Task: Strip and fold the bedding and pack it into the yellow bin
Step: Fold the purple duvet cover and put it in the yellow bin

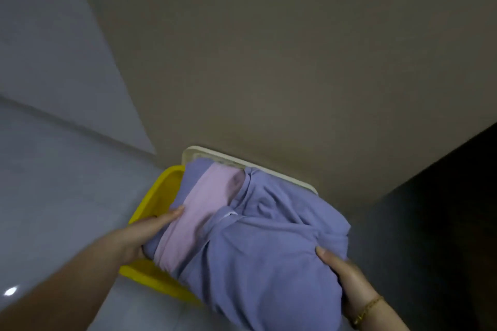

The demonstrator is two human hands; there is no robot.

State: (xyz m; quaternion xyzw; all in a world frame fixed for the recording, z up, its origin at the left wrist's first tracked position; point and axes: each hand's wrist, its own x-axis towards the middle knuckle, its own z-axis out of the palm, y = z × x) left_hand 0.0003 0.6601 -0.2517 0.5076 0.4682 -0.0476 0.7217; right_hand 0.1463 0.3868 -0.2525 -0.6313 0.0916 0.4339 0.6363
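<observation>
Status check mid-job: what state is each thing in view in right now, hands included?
bedding: folded purple and pink bundle, held by both sides, covering most of the bin.
yellow bin: on the floor, open, only its left rim showing.
cream panel: behind the bin, against the wall, possibly its lid.
left hand: grips the bundle's left side.
right hand: grips the bundle's right side.

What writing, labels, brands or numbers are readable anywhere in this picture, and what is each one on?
No text can be read.
White tag on the purple bedding: too small and blurred to show any print.
Yellow bin: no marks show.
Cream panel behind the bin: no marks show.
</observation>
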